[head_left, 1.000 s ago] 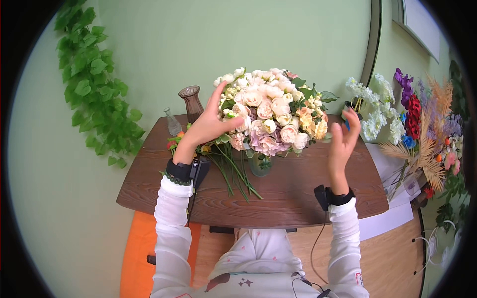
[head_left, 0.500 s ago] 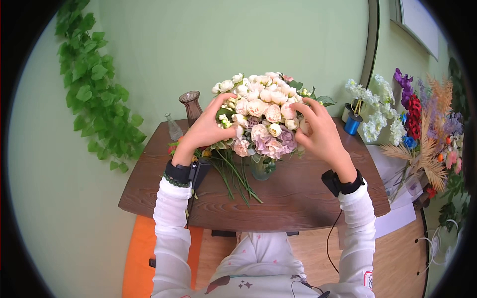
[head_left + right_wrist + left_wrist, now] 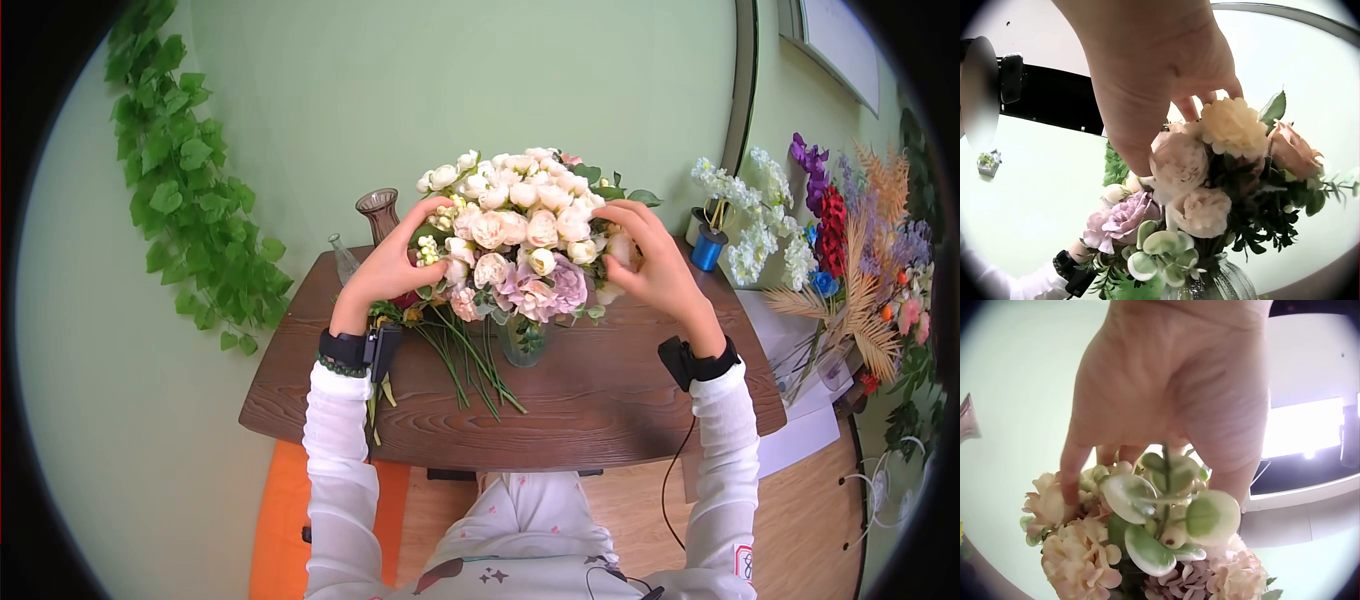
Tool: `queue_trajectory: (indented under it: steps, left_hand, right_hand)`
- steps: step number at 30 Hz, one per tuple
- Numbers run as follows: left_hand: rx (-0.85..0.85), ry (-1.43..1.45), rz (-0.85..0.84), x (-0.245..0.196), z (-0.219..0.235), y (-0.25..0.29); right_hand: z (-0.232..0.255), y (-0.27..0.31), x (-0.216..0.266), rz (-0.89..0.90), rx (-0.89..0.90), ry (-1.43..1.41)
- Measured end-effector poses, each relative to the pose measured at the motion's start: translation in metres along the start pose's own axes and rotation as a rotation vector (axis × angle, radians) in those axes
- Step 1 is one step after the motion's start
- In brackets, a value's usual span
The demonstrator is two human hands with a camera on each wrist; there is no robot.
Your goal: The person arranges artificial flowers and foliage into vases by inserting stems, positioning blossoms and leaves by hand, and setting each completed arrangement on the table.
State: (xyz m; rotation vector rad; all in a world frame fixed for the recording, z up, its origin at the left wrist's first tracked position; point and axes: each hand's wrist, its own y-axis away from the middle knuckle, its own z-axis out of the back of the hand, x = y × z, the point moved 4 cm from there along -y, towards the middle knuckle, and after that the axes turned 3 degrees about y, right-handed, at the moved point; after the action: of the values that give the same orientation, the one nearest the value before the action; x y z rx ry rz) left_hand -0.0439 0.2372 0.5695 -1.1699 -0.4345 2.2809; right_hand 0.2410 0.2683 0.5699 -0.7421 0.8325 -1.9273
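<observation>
A full bouquet (image 3: 520, 229) of cream, pale pink and lilac flowers stands in a ribbed clear glass vase (image 3: 522, 345) on the table. From its left side my left hand (image 3: 385, 268) holds it, fingers and thumb curved among the blooms. In the left wrist view, green-and-white leaves (image 3: 1211, 515) and pale berries lie between thumb and fingers. My right hand (image 3: 660, 265) cups the opposite side. The right wrist view has its thumb beside a cream-pink rose (image 3: 1179, 164), with the fingers partly hidden behind a yellow flower (image 3: 1235, 127).
Loose green stems (image 3: 465, 360) lie on the dark wooden table (image 3: 600, 410), left of the vase. Behind my left hand stand a brownish glass vase (image 3: 378, 212) and a small clear one (image 3: 343, 260). A blue ribbon spool (image 3: 708, 248) sits at the right back, with more flowers (image 3: 830, 240) beyond.
My right hand has come in from the right onto the bouquet's side. My left hand has shifted slightly left and lower, still at the flowers. The bouquet has turned or tilted slightly.
</observation>
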Motion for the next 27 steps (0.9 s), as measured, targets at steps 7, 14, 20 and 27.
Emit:
queue_trajectory:
  steps: [7,14,20,27]
  left_hand:
    - [-0.105,-0.149,-0.128,-0.024,-0.006,0.005]
    - [-0.014,-0.619,-0.413,-0.075,-0.042,0.013]
    - [-0.098,-0.733,-0.419,-0.059,-0.056,0.011]
    - [-0.130,-0.781,-0.467,-0.058,-0.053,0.013]
  right_hand:
    - [0.005,-0.007,0.047,0.144,0.088,0.279]
    - [-0.016,-0.017,0.064,0.304,0.201,0.402]
    - [-0.021,-0.018,0.058,0.305,0.205,0.379]
    - [-0.017,-0.020,0.051,0.293,0.109,0.394]
